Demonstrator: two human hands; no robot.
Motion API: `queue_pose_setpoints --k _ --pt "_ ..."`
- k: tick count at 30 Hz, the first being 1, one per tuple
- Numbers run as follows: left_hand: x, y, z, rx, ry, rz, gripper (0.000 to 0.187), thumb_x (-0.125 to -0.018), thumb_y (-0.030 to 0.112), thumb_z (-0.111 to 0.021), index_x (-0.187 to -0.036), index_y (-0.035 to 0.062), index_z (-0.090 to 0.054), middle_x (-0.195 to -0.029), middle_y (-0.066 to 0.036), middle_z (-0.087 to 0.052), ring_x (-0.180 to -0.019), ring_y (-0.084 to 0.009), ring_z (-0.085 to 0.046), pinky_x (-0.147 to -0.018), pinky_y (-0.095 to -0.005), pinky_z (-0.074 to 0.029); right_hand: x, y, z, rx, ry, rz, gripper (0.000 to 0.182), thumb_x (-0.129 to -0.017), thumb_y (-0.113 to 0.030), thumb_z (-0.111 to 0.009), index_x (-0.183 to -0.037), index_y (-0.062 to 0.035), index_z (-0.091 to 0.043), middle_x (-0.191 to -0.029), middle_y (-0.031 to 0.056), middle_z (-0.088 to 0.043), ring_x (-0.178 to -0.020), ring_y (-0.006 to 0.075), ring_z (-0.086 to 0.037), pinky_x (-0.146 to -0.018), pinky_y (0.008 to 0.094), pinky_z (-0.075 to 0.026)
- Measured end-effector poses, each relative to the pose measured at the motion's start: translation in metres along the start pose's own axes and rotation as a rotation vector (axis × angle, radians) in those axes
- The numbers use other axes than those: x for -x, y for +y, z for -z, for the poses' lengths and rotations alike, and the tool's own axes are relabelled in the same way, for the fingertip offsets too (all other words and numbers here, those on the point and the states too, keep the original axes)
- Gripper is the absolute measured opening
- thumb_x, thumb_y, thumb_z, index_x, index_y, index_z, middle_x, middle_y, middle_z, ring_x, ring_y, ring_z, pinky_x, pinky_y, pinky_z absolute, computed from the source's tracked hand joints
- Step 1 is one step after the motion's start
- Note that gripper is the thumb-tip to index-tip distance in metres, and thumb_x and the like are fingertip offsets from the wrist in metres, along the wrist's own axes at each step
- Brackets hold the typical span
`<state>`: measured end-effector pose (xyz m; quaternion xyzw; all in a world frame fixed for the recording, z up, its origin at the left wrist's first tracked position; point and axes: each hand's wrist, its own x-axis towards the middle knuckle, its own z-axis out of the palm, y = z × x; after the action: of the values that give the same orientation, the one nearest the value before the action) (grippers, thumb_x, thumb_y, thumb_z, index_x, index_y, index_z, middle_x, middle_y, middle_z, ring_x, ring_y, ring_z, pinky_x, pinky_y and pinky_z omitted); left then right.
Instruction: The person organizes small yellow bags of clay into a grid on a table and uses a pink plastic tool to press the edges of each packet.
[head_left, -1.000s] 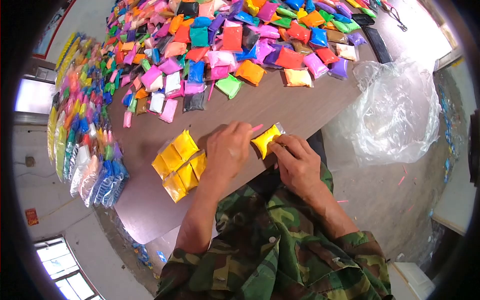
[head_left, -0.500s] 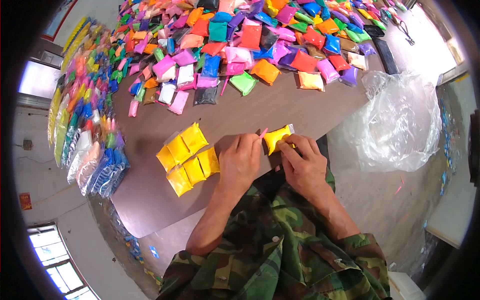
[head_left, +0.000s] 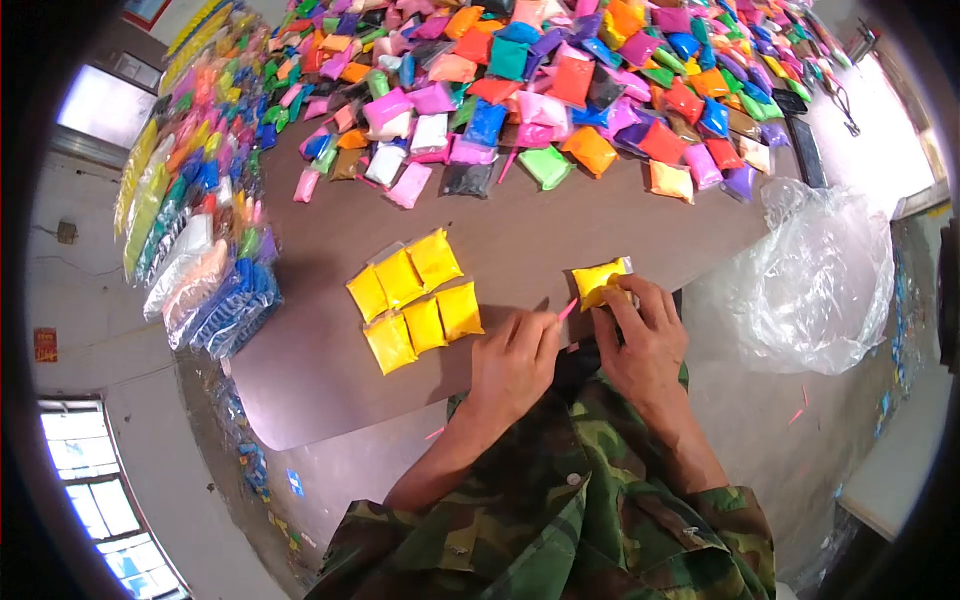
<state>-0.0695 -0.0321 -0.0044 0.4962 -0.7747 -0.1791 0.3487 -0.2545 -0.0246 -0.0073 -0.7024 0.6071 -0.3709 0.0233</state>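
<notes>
My right hand (head_left: pixel 645 345) pinches the lower right edge of a small yellow packet (head_left: pixel 598 278) with clear film ends, held at the table's near edge. To its left, my left hand (head_left: pixel 515 362) is closed round a thin pink stick or strip (head_left: pixel 568 308), whose tip sticks out toward the packet without touching it. Further left, several similar yellow packets (head_left: pixel 424 324) lie flat on the table in two neat rows. The fingertips of my left hand are partly hidden behind its knuckles.
A big heap of small coloured packets (head_left: pixel 487 122) covers the back of the brown table (head_left: pixel 300 385). Clear bags of coloured packets (head_left: pixel 195 255) are stacked at the left. A crumpled clear plastic bag (head_left: pixel 815 285) sits at the right, and pink scraps (head_left: pixel 797 414) lie on the floor.
The view has shifted, so the table's things appear further right. My left hand with the pink stick has drawn back from the yellow packet, widening the gap. My right hand still grips the packet.
</notes>
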Motion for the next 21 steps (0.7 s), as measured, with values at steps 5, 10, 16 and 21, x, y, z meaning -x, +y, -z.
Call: queue_pose_setpoints --k 5,10,16,21 --pt "0.040 -0.014 0.025 -0.016 0.112 0.093 0.012 -0.086 0.002 -0.075 -0.093 0.0043 -0.066 -0.080 -0.013 -0.066 -0.067 -0.0288 -0.066 -0.059 -0.0366 -0.052 0.005 -0.012 -0.003 0.087 -0.117 -0.010 0.038 -0.082 -0.015 -0.077 -0.119 -0.0077 -0.068 -0.126 0.0107 -0.062 -0.114 0.0337 -0.061 -0.099 0.0482 -0.046" --pt "0.065 -0.049 0.071 -0.121 0.328 0.205 0.008 -0.090 0.005 -0.074 -0.096 0.0034 -0.069 -0.080 -0.006 -0.068 -0.064 -0.0140 -0.061 -0.059 -0.0293 -0.049 0.008 -0.011 -0.016 0.144 -0.119 0.013 0.043 -0.084 -0.018 -0.077 -0.125 -0.0080 -0.066 -0.131 0.0117 -0.061 -0.121 0.0340 -0.059 -0.106 0.0501 -0.041" --pt "0.082 -0.118 0.130 -0.168 0.625 0.472 0.012 -0.097 0.015 -0.069 -0.098 0.0026 -0.070 -0.077 0.001 -0.065 -0.067 -0.0056 -0.054 -0.058 -0.0246 -0.045 0.011 -0.013 -0.009 0.181 -0.205 0.091 0.043 -0.085 -0.018 -0.075 -0.125 -0.0048 -0.066 -0.140 0.0124 -0.059 -0.131 0.0331 -0.055 -0.112 0.0511 -0.037" --pt "0.104 -0.163 0.155 -0.143 0.715 0.644 0.011 -0.098 0.014 -0.067 -0.097 0.0029 -0.070 -0.077 0.001 -0.061 -0.064 -0.0061 -0.052 -0.058 -0.0249 -0.043 0.013 -0.014 -0.013 0.182 -0.182 0.069 0.042 -0.086 -0.017 -0.073 -0.126 -0.0054 -0.066 -0.137 0.0121 -0.062 -0.131 0.0315 -0.056 -0.112 0.0510 -0.036"
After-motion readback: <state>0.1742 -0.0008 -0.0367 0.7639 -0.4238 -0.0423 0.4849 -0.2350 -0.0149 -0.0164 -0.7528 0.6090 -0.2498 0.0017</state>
